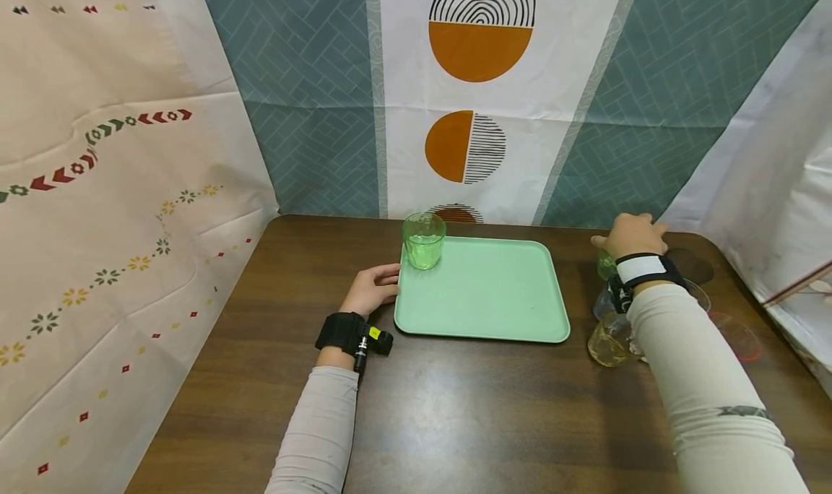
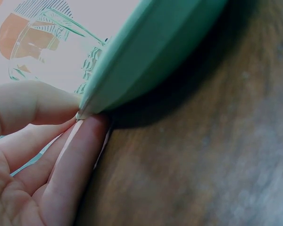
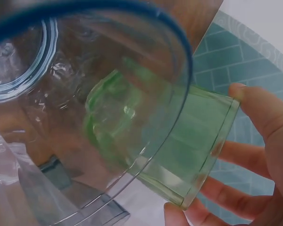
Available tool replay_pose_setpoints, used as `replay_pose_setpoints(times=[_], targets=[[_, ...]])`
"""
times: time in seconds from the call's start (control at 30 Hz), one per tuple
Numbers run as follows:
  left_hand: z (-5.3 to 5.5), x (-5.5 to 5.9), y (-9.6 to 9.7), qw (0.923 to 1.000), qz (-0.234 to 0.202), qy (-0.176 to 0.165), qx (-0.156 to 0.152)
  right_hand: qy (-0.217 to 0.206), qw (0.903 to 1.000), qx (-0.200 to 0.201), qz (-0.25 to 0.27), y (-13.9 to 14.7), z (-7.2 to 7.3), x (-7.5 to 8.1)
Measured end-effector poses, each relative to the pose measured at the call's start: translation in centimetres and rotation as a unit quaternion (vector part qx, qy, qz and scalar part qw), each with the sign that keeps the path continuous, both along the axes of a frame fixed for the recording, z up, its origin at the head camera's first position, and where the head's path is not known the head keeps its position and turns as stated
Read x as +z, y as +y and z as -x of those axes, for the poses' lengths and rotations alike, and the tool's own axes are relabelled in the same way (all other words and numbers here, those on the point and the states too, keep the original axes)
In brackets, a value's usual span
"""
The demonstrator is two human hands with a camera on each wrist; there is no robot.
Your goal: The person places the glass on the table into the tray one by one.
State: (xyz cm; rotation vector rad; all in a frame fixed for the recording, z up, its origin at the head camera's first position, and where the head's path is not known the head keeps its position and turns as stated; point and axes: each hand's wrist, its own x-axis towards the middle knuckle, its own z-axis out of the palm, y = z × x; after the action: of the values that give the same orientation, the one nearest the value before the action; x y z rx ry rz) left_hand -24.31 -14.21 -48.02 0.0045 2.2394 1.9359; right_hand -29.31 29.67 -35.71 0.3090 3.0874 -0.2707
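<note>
My left hand (image 1: pixel 372 290) is at the left edge of a light green tray (image 1: pixel 484 292), its thumb and fingers pinching the rim (image 2: pixel 132 61). A green glass (image 1: pixel 424 241) stands upright in the tray's back left corner. At the back right of the table, my right hand (image 1: pixel 632 235) grips a second green glass (image 3: pixel 198 141) around its rim, with fingers and thumb spread about it. In the head view, that glass is mostly hidden behind the hand. A clear blue-rimmed glass (image 3: pixel 186 61) fills the foreground of the right wrist view, partly in front of the green one.
An amber glass (image 1: pixel 609 342) stands beside the right forearm, close to a bluish glass (image 1: pixel 603 305). A dark round item (image 1: pixel 690 266) and a red-rimmed clear one (image 1: pixel 741 335) lie further right. Patterned cloth (image 1: pixel 312 118) hangs behind the wooden table (image 1: pixel 494 414).
</note>
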Motion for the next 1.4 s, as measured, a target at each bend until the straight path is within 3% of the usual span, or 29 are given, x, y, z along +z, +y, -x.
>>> replay_pose_setpoints(times=[0.27,0.47,0.73,0.97,1.2,1.4], targets=[[-0.2,0.3,-0.1,1.0000,-0.006,-0.001,-0.001,0.033,0.9989,0.031,-0.008,-1.4,0.1,0.1],[-0.2,0.2,0.0,1.0000,-0.003,0.001,-0.003,0.035,0.9978,0.054,-0.013,-2.7,0.0,0.6],[-1.3,2.5,0.2,0.9997,-0.016,-0.012,-0.014,0.046,0.9958,0.077,-0.015,-4.1,0.1,0.8],[-1.6,3.3,0.2,0.9996,-0.011,-0.017,-0.020,0.066,0.9929,0.098,-0.016,-5.3,0.1,0.7],[-1.3,2.8,0.2,0.9995,-0.015,-0.020,-0.018,0.089,0.9889,0.116,-0.024,-6.4,0.0,0.6],[-0.5,1.1,0.1,0.9999,-0.011,-0.009,-0.008,0.103,0.9866,0.125,-0.022,-7.3,0.2,0.3]])
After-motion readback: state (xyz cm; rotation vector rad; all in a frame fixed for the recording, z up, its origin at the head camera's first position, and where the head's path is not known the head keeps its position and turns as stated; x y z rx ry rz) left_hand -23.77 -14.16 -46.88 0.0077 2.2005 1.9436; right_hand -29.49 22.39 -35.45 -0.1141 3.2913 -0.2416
